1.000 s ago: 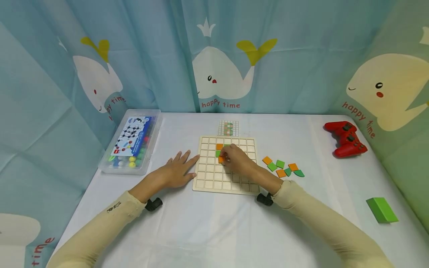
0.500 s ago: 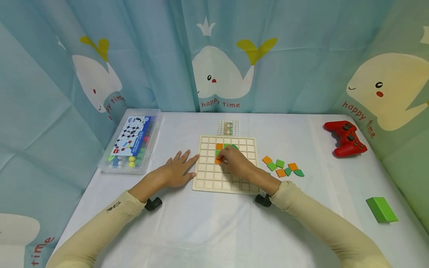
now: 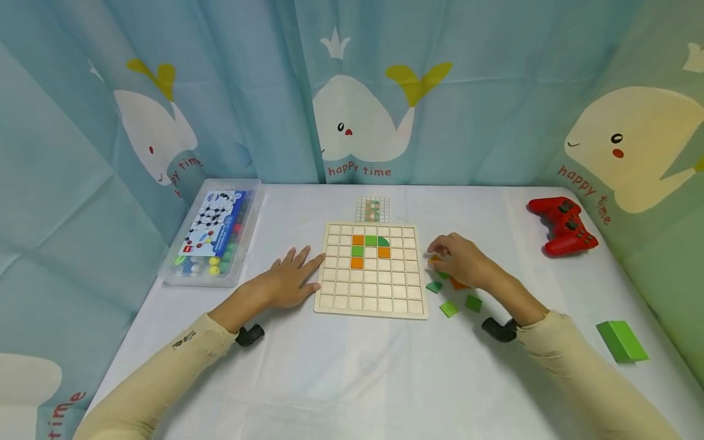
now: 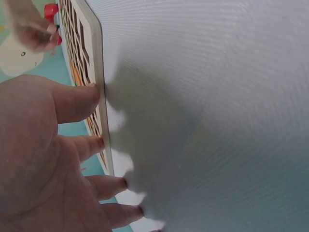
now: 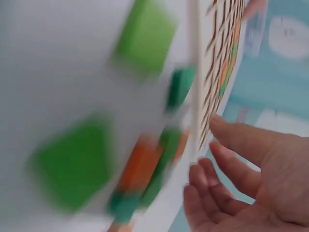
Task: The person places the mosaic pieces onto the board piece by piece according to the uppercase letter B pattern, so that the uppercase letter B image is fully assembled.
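Observation:
My left hand [image 3: 288, 281] lies with fingers spread on the white table, its thumb and index fingertip at the left edge of the wooden grid board [image 3: 363, 299]. Set in the board's cells are orange square tiles [image 3: 357, 263], green square tiles [image 3: 357, 251] and a dark green quarter-round tile [image 3: 383, 242]. Right of the board, my right hand [image 3: 467, 263] hovers over loose tiles, partly hiding them. In the right wrist view its thumb and bent fingers are apart, with nothing between them. Near it are a light green tile [image 3: 448, 309] and a darker green tile [image 3: 473, 303].
A small printed pattern card [image 3: 373, 209] lies behind the board. To the left is a clear plastic case [image 3: 211, 232] with coloured balls inside. A red game controller [image 3: 563, 226] and a green block [image 3: 622, 341] lie on the right side.
My right hand has let go of the orange tile, which sits in a board cell, and has moved right to the loose tiles. The left hand has stayed put.

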Tool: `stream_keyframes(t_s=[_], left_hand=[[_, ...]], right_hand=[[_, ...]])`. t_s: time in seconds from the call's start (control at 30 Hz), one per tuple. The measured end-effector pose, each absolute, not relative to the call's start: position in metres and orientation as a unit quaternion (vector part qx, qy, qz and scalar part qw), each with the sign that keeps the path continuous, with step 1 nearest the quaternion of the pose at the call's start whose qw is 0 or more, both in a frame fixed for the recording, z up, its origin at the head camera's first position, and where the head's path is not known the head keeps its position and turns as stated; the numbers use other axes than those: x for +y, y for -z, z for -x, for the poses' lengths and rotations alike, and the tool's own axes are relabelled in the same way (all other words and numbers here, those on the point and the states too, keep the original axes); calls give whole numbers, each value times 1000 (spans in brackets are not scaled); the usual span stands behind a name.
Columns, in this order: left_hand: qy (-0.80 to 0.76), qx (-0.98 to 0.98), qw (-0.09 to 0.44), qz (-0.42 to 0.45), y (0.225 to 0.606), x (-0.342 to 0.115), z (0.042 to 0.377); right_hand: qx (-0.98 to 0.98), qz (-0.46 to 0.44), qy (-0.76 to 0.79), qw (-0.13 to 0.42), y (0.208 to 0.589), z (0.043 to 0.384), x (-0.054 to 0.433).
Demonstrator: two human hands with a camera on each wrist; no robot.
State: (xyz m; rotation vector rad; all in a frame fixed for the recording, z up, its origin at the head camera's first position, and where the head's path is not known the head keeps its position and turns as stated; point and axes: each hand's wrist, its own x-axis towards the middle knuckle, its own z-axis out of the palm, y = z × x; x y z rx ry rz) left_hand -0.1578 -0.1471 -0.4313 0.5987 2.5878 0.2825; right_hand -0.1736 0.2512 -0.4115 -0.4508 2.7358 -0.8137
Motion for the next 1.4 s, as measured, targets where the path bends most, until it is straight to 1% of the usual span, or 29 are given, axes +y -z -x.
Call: stream_keyframes(t_s=[0.17, 0.27, 0.57, 0.8, 1.0, 1.23, 1.4], left_hand=[[-99, 942, 233, -219, 431, -148, 157], [-101, 943, 231, -219, 431, -148, 156], [-105, 943, 231, -217, 430, -147, 157], [-107, 942, 230, -218, 432, -146, 158], [-110, 942, 229, -219, 431, -147, 156], [-109, 942, 226, -222, 430, -148, 156], [-109, 942, 224, -223, 429, -147, 156]], right_hand=[[950, 95, 240, 173, 409, 174, 284], [952, 79, 233, 182, 411, 175, 291], [949, 84, 271, 138, 426, 181, 297], [935, 73, 315, 144, 433, 184, 307], [942, 83, 301, 120, 437, 185, 306], [945, 89, 300, 97, 431, 183, 297], [937, 112, 317, 97, 421, 184, 273]])
